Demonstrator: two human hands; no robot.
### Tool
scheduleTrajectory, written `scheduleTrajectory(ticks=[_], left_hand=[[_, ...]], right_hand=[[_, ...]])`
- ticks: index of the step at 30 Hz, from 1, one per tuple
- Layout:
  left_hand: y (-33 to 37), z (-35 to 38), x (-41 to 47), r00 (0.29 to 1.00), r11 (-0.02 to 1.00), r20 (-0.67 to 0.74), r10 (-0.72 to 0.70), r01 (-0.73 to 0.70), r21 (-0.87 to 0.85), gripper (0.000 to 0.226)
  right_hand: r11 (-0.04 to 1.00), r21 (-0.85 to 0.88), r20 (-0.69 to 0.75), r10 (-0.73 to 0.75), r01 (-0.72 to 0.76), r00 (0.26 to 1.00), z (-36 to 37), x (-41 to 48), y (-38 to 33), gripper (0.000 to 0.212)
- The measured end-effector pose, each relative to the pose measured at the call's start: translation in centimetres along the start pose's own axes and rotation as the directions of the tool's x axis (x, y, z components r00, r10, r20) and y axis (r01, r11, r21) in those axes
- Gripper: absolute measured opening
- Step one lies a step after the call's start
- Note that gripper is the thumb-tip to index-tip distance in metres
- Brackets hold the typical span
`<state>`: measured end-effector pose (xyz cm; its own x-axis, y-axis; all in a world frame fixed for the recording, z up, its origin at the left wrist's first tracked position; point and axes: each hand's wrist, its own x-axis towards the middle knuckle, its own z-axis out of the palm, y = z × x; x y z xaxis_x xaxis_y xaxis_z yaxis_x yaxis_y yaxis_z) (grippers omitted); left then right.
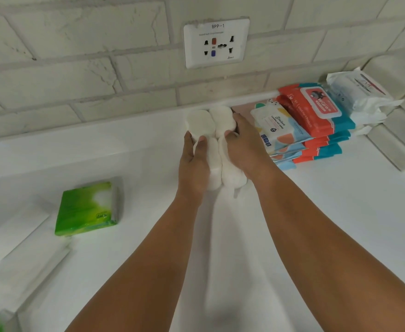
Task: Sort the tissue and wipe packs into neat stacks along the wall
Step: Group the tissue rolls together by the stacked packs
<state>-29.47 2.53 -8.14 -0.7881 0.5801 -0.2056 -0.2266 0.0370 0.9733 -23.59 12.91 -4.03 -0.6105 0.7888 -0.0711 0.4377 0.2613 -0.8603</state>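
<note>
At the wall point(77, 68), one white roll bundle point(214, 167) — left hand point(193, 164), right hand point(244, 144), fingers point(201, 142) curled round it — three wipe stacks point(316, 116) beside.

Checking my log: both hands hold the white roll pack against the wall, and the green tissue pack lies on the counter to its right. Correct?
Wrong side. The head view shows the green tissue pack on the counter to the left of the white roll pack. The left hand and right hand do hold that pack against the wall.
</note>
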Motion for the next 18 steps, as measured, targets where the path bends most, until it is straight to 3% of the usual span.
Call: scheduleTrajectory(ticks=[8,18], left_hand=[[1.6,-0.5,-1.6,0.999,0.996,-0.026,0.021,-0.019,0.089,0.066],[5.9,-2.0,-7.8,0.937,0.863,-0.184,0.298,-0.182,0.472,0.054]], right_hand=[[0.983,-0.148,-0.031,-0.110,0.105,0.993,-1.4,-1.3,-1.7,0.053],[0.897,-0.159,-0.098,-0.430,0.412,0.898,-3.1,-6.5,-3.2,0.031]])
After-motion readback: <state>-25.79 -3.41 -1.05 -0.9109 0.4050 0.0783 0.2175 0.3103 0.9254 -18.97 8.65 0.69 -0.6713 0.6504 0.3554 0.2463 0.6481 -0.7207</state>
